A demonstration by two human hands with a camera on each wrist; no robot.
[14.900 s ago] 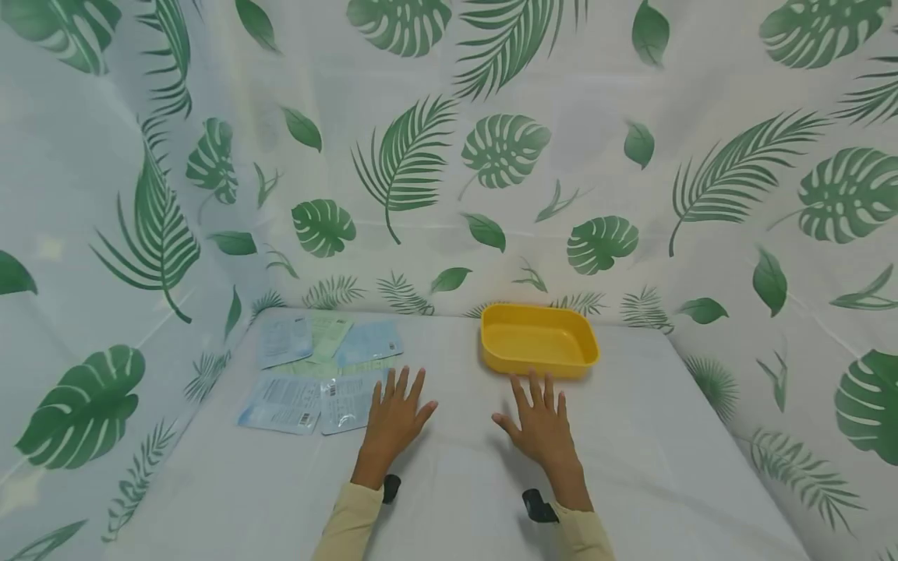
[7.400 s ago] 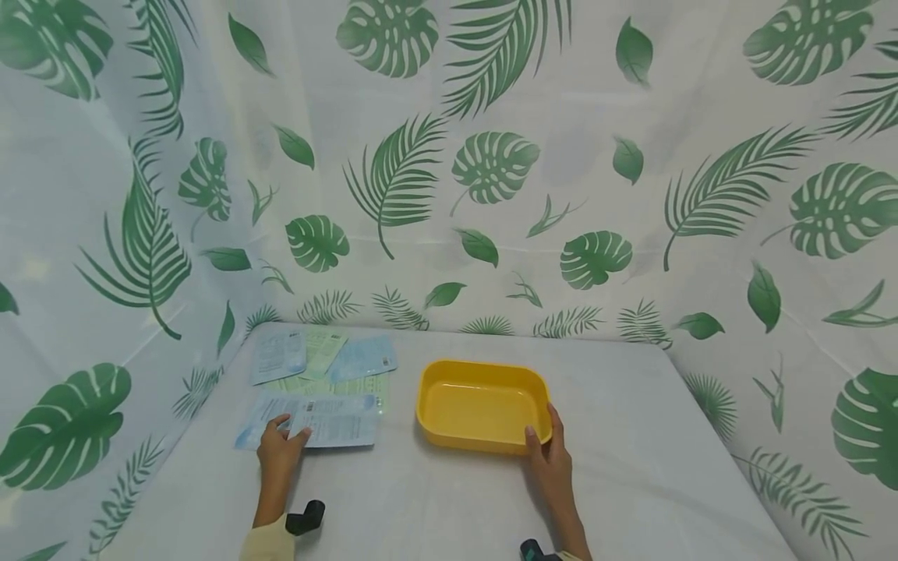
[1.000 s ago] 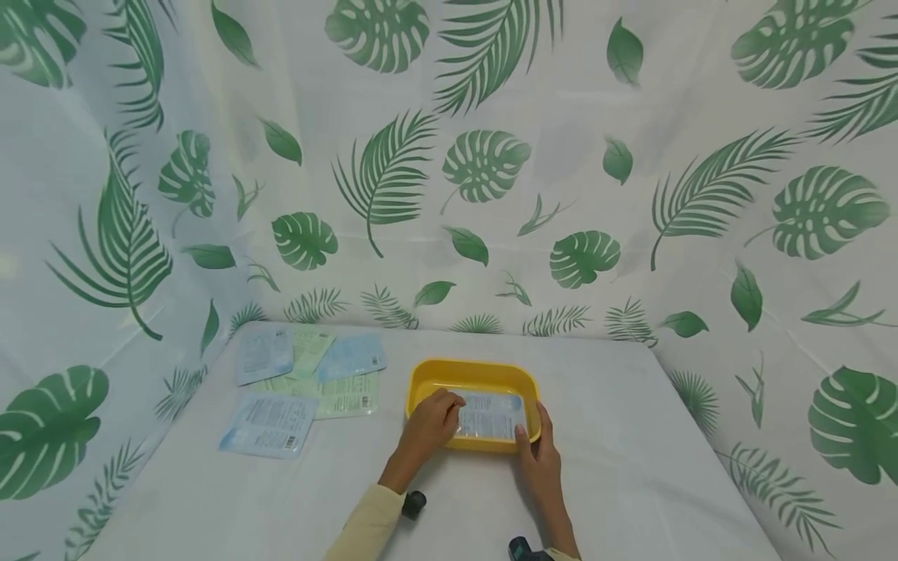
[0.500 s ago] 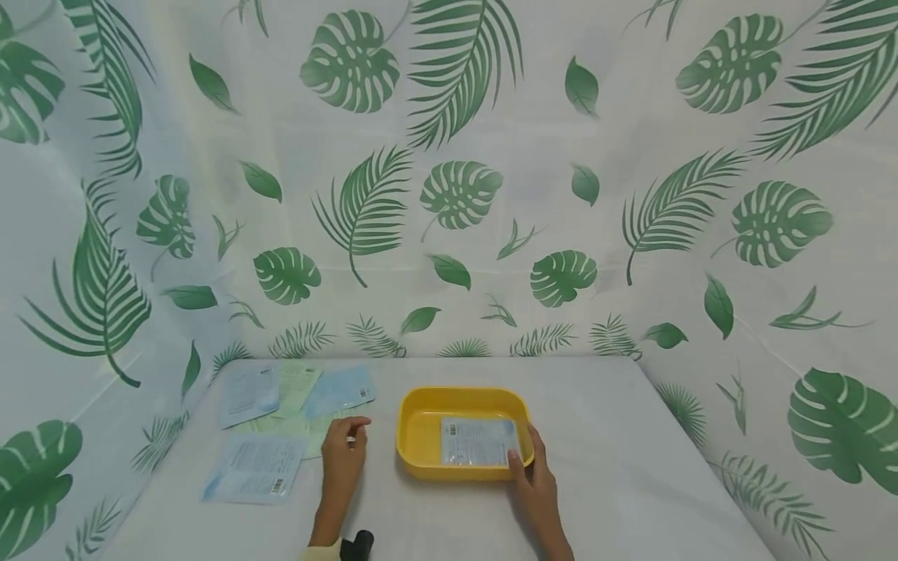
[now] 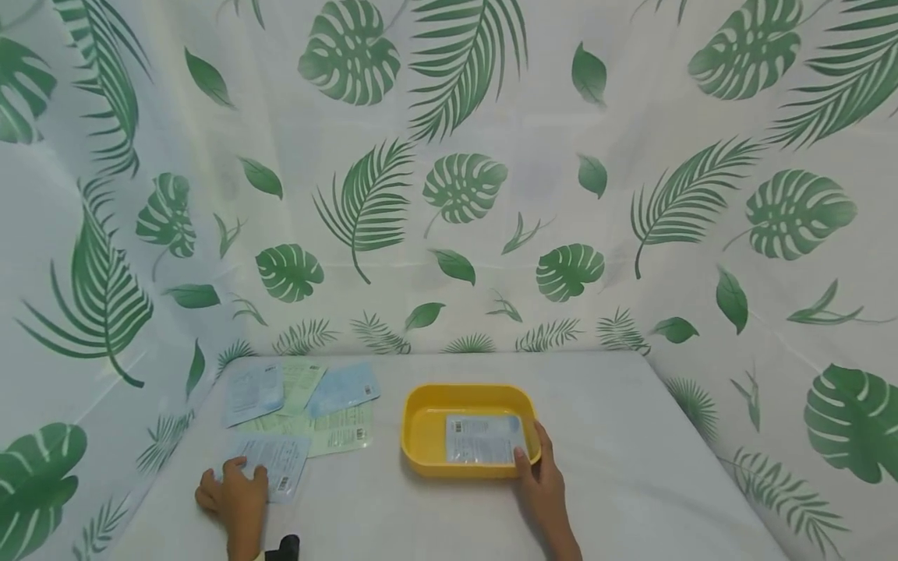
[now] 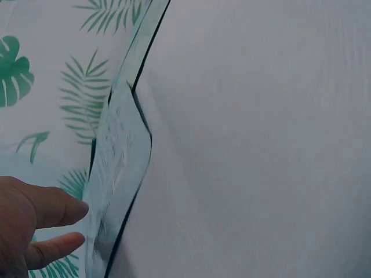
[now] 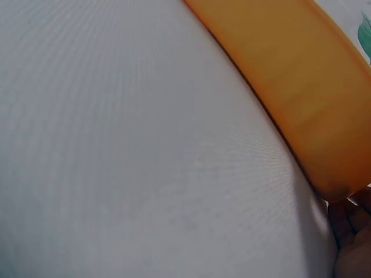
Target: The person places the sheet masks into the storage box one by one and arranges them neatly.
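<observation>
My left hand [image 5: 241, 499] is over the near-left light-blue packet [image 5: 286, 461], a flat foil sachet printed with text and a barcode. In the left wrist view, two of its fingers [image 6: 61, 205] stand apart right at the packet's [image 6: 122, 156] surface. My right hand [image 5: 546, 487] holds the right near corner of a yellow plastic tray [image 5: 456, 471], thumb over the rim and fingers along the outer side. One light-blue packet [image 5: 484, 439] lies flat inside the tray, towards its right. In the right wrist view, fingers [image 7: 356, 217] rest at the tray's [image 7: 301, 87] corner.
Behind the left hand lie two more blue packets, one at the far left [image 5: 252, 393] and one beside it [image 5: 344, 388], overlapping green packets [image 5: 344, 428]. A white cloth covers the table [image 5: 617, 467]. Leaf-printed curtains [image 5: 393, 327] close off the back and sides.
A packet from the left pile now lies in the tray, which was drawn nearer earlier. The left hand has left the tray and moved left to the near-left packet. The right hand keeps its hold.
</observation>
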